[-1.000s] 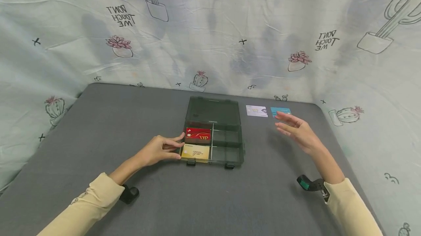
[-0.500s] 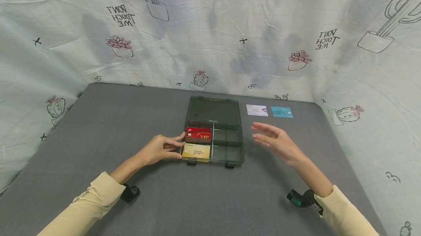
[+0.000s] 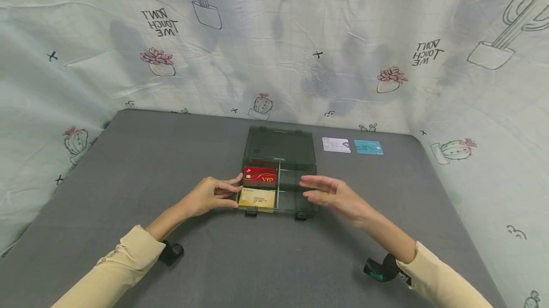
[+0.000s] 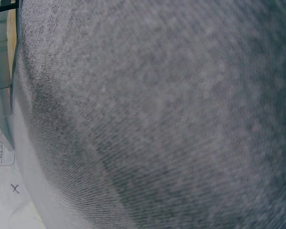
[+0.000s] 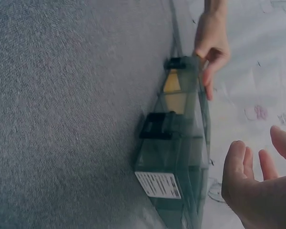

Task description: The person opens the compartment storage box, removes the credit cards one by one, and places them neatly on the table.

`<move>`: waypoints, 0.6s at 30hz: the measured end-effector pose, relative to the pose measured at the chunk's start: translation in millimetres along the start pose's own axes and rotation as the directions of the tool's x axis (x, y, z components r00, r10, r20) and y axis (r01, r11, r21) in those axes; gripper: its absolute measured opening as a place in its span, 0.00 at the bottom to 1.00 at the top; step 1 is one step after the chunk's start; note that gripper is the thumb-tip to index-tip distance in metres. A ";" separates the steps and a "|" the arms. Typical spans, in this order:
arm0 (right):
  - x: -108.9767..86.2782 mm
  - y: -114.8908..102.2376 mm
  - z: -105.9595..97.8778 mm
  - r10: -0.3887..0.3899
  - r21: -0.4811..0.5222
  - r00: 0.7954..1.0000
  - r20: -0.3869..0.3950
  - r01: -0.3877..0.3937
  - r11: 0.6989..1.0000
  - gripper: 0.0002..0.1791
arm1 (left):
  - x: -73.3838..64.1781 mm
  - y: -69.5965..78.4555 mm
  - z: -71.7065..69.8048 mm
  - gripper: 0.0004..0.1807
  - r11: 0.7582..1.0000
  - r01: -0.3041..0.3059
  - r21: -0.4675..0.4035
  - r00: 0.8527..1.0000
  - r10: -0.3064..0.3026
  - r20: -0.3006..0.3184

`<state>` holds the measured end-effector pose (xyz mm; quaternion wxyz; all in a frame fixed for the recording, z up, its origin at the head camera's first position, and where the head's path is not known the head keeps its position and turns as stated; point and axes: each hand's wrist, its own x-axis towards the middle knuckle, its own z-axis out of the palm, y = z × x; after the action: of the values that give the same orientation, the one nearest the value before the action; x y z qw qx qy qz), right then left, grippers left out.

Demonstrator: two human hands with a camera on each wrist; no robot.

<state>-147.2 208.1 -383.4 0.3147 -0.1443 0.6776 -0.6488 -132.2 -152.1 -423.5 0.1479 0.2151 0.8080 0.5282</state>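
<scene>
On the grey table (image 3: 214, 260), the open green compartment box (image 3: 279, 153) could skid if your left hand (image 3: 208, 197), touching its left side, pushes; whether it pinches, I can't tell. Your right hand (image 3: 336, 199), loose and holding nothing, could clip the box if lowered; it partly hides the right compartments (image 3: 292, 202). The red VIP card (image 3: 260, 174) and gold card (image 3: 256, 198) lie in the left ones, the gold's lettering unclear.
</scene>
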 end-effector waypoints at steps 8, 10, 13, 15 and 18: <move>17.6 3.6 11.3 0.028 -0.044 0.998 0.054 -0.026 0.999 0.32 | 0.5 -2.6 1.9 0.26 1.000 0.000 0.001 1.000 0.000 0.001; 23.6 5.6 15.1 0.036 -0.075 0.998 0.057 -0.031 0.997 0.32 | 0.5 -2.2 2.4 0.26 1.000 -0.004 -0.002 1.000 0.004 0.002; 32.2 8.2 22.0 0.050 -0.135 0.996 0.069 -0.040 0.990 0.30 | 0.1 -1.4 2.4 0.26 1.000 0.001 -0.013 1.000 -0.001 0.003; 37.5 8.7 26.9 0.065 -0.160 0.994 0.082 -0.052 0.986 0.29 | -0.1 -0.9 2.3 0.25 1.000 0.011 -0.029 1.000 -0.011 0.003; 43.5 6.5 33.2 0.096 -0.181 0.991 0.091 -0.078 0.980 0.29 | -0.2 -0.8 1.8 0.25 0.999 0.014 -0.040 1.000 -0.014 0.004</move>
<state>-158.5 156.4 -398.8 0.3621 -0.1739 0.7218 -0.5636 -131.4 -151.1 -424.9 0.1574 0.2076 0.7985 0.5427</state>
